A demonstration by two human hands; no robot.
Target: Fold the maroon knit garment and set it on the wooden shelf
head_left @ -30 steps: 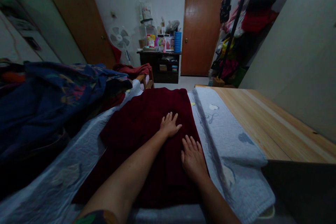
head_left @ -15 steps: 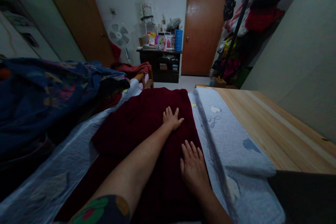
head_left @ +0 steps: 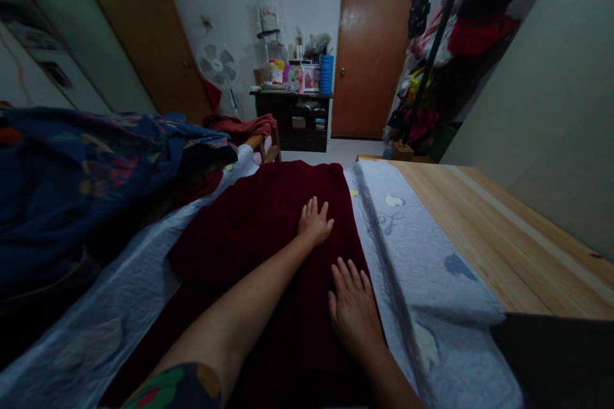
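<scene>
A dark red garment (head_left: 240, 217) lies spread out before me, with a sleeve-like part angled to the left. My left hand (head_left: 315, 222) rests flat on its upper right area, fingers stretched and spread. Nearer to me, my right hand (head_left: 354, 307) lies flat along the garment's right edge, its fingers extended. Neither hand grips the cloth. Under the garment is a light blue-grey quilted cover (head_left: 407, 249) with pale printed shapes. The garment's near end is partly hidden by my left forearm.
On the left is a heap of clothes with a blue floral cloth (head_left: 96, 153) on top. A wooden board surface (head_left: 484, 217) borders the cover on the right. Farther back stand a black cabinet (head_left: 290, 121), a white fan (head_left: 218, 65) and a brown door (head_left: 378, 45).
My left hand has shifted very slightly on the garment, its fingers a little closer together. My right hand has stayed almost in place.
</scene>
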